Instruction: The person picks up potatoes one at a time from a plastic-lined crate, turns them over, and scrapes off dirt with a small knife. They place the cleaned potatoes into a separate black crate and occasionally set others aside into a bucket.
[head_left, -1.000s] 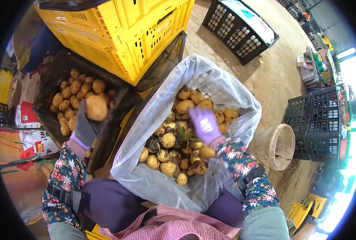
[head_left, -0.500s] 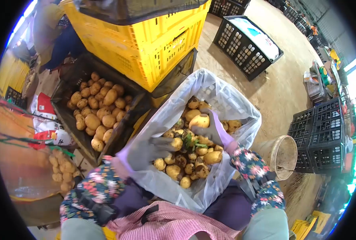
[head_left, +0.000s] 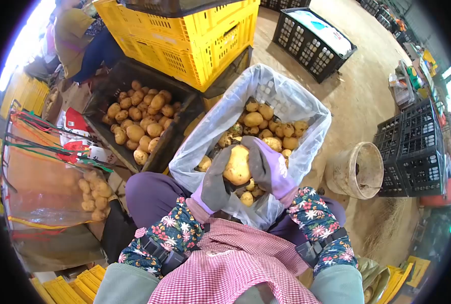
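Both gloved hands hold one large potato (head_left: 237,165) between them, above a crate lined with clear plastic (head_left: 306,93). My left hand (head_left: 215,181) wraps the potato's left side, fingers closed against it. On its right side my right hand (head_left: 264,165) curls round it, gloved in grey and purple. Beneath and behind the hands lie several loose potatoes (head_left: 254,119) inside the lined crate, some with dark soil on them. To the left, a dark-lined crate (head_left: 96,114) holds more potatoes (head_left: 135,133).
Yellow crates (head_left: 185,50) are stacked ahead. A black crate (head_left: 311,43) with white bags stands beyond. On the right are a dirty white bucket (head_left: 354,170) and black crates (head_left: 413,152). Another person (head_left: 76,43) sits at upper left; an orange mesh bag (head_left: 48,177) lies left.
Both hands have drawn together and nearer the body, lifting the large potato the right hand was on. The left hand has come off the pile onto it. The view has shifted, and green leaves no longer show.
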Demonstrator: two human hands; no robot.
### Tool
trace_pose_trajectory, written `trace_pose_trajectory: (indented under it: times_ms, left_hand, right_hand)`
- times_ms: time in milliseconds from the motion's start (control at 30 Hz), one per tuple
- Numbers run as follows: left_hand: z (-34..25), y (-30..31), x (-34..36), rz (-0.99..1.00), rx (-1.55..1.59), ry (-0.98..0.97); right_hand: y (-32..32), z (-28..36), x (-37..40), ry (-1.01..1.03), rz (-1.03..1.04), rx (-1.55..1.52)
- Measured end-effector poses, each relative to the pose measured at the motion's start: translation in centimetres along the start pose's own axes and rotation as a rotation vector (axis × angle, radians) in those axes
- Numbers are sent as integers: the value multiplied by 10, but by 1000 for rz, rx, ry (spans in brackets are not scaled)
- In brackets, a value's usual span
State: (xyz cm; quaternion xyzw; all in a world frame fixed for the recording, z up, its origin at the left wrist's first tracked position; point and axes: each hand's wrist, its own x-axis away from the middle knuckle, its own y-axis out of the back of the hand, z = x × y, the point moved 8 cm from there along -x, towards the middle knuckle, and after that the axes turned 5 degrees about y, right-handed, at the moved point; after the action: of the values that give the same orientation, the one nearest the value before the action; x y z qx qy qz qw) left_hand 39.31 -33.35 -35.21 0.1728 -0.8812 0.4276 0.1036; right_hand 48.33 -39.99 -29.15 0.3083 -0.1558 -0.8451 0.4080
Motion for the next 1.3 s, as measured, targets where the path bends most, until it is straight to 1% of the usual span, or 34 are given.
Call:
trace_pose_trajectory:
  times_ms: [33,67,100,167,233,267,300,333,367,400,433,500,533,567,633,667,700,733,767,800,833,867,900,933,967,1000,1033,1067,1100,1167,1200,1233,1267,1300]
  left_hand:
    - [-5,10,1,-71,-195,-49]
    - [-8,19,2,-117,-314,-104]
    - [-10,23,2,-128,-315,-112]
    - [-9,22,-3,-103,39,26]
    - [-11,32,-8,-89,46,-24]
    - [-21,34,-9,-84,-63,-139]
    - [-29,32,-8,-75,-170,-249]
    - [-48,14,1,-115,-552,-392]
    - [-52,8,-1,-106,-552,-390]
    - [-60,-3,2,-131,-829,-500]
    - [-63,-11,7,-154,-1111,-601]
    - [-54,-5,5,-74,-1007,-554]
    - [-50,-3,3,-11,-903,-516]
    - [-50,-1,2,-14,-904,-521]
    - [-57,0,6,-155,-1254,-659]
    - [-56,6,4,-169,-1255,-660]
    - [-49,21,-4,-189,-1156,-544]
    - [-43,31,-9,-200,-1057,-424]
    - [-49,20,-10,-195,-1060,-418]
    - [-54,17,-15,-315,-1084,-235]
    - [-53,20,-16,-433,-1098,-52]
    - [-49,23,-17,-346,-888,28]
    - [-50,19,-16,-341,-887,22]
    - [-58,1,-13,-226,-928,-155]
    - [-66,-16,-9,-105,-964,-329]
    - [-51,4,-27,-104,-1318,-579]
    - [-47,0,-24,-104,-1317,-577]
    - [-37,1,-23,-68,-1046,-441]
    - [-29,2,-22,-34,-775,-307]
    - [-30,7,-22,-57,-736,-294]
    - [-26,19,-25,-63,-779,-275]
    - [-30,21,-24,-67,-823,-257]
    - [-40,14,-19,-93,-1112,-231]
    - [-36,17,-20,-94,-1113,-230]
  right_hand:
    - [-1,-5,0,-178,37,-114]
    - [-5,-14,1,-261,45,-246]
    - [-10,-22,3,-346,56,-374]
    - [-9,-13,-1,-315,32,-474]
    - [-11,-32,2,-381,32,-520]
    - [-9,-47,5,-530,-7,-550]
    - [-10,-47,9,-537,-23,-553]
    - [-11,-34,7,-375,-12,-501]
    - [-12,-14,-2,-207,8,-443]
    - [-10,4,-5,-159,74,-186]
    - [-11,-8,-1,-168,70,-188]
    - [-18,-63,12,-452,129,-454]
    - [-21,-70,14,-647,135,-760]
    - [-22,-65,13,-643,139,-760]
    - [-18,-39,1,-326,37,-628]
    - [-25,-26,-2,-178,67,-397]
    - [-29,-19,3,-180,158,-306]
    - [-33,-26,8,-392,103,-552]
    - [-39,-34,14,-598,38,-790]
    - [-34,-38,14,-558,20,-837]
    - [-33,-21,9,-314,172,-605]
    - [-33,-29,18,-556,126,-997]
    - [-36,-27,25,-797,71,-1388]
    - [-37,-33,23,-734,40,-1450]
    - [-38,-31,23,-730,34,-1449]
    - [-20,-26,14,-442,-37,-948]
    - [-3,-10,8,-160,-93,-444]
    - [-2,-1,4,74,-117,-166]
    - [4,-4,6,75,-113,-169]
    - [-9,-33,11,-569,189,-577]
    - [-15,-50,16,-866,97,-918]
    - [-17,-47,17,-867,94,-918]
    - [-7,-33,3,-586,101,-569]
    - [0,-11,-6,-305,105,-223]
